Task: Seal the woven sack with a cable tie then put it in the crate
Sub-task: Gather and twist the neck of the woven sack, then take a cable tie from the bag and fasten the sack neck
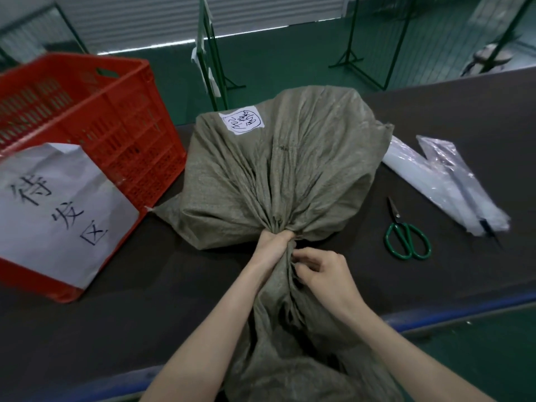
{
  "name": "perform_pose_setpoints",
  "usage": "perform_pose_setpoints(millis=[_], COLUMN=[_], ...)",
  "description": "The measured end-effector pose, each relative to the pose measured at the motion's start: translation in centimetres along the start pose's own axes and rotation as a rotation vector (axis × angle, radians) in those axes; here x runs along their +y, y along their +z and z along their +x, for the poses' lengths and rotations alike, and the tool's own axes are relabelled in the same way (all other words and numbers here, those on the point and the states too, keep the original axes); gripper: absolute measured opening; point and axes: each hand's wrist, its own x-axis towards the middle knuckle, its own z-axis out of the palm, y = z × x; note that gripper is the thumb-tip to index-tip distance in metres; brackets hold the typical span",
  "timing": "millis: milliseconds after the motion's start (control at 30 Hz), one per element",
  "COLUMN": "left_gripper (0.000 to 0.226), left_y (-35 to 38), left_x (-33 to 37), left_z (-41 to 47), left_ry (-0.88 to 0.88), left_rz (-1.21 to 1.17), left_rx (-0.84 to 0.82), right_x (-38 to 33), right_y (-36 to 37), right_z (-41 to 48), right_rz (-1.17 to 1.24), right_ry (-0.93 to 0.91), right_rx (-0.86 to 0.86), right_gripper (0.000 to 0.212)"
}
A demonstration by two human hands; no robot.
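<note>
**Woven sack: neck gathered, not yet tied**

Item. We list one grey-green sack [278,169] lying full on the dark table [145,271], just beside the red crate [116,126] and not in it. A white handwritten label [242,121] sits on its far end.

Hands. The left hand [271,246] is closed tight round the bunched neck. The right hand [324,274], fingers curled, pinches the loose folds just below it. We see no cable tie in either hand.

Risks, as we judge them.
- The neck depends on the left-hand grip alone. If that grip slackens during a reach, the gathers would likely spread open.
- The clear plastic packets [443,181] and green-handled scissors [407,236] lie well apart to the right, so fetching anything means a one-handed hold.
- The slack mouth hangs over the near table edge and could snag or drag.
- The sack looks bulky against the crate, so the fit may be tight.

Not made out.
- The contents of the sack.
- Whether the packets hold ties. We see only a dark strip inside.
- The right fingertips, buried in folds.
- The sack's open end, cut off at the bottom.
- The crate's left side, which is cropped and blurred, with a paper sign [58,210] covering part of its front.
</note>
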Motion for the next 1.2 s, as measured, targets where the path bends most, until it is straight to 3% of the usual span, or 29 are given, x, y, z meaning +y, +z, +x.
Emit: perform_pose_setpoints(millis=[233, 467, 533, 733, 967, 1200], left_gripper=[0.011, 0.010, 0.021, 0.029, 0.049, 0.053], left_y=[0.0, 1.6, 2.1, 3.7, 5.0, 5.9], left_x=[-1.1, -3.2, -3.5, -3.8, -4.2, -4.1], left_z=[0.0, 2.4, 2.7, 3.4, 4.5, 4.6], left_ry=[0.085, 0.180, 0.188, 0.197, 0.223, 0.280], left_rz=[-0.120, 0.131, 0.208, 0.212, 0.153, 0.117], left_rx=[-0.113, 0.152, 0.230, 0.367, 0.459, 0.520], right_x=[1.0, 4.0, 5.0, 11.4, 16.7, 19.1], right_y=[-1.2, -6.0, -7.6, -12.8, -19.9, -24.3], right_z=[1.7, 4.9, 6.0, 9.6, 10.8, 10.8], right_rz=[-0.013, 0.000, -0.026, -0.231, -0.671, -0.807], right_ry=[0.010, -0.007, -0.003, 0.094, 0.392, 0.536], right_rx=[0.263, 0.435, 0.515, 0.691, 0.823, 0.808], right_gripper=[0.009, 0.008, 0.007, 0.023, 0.042, 0.044])
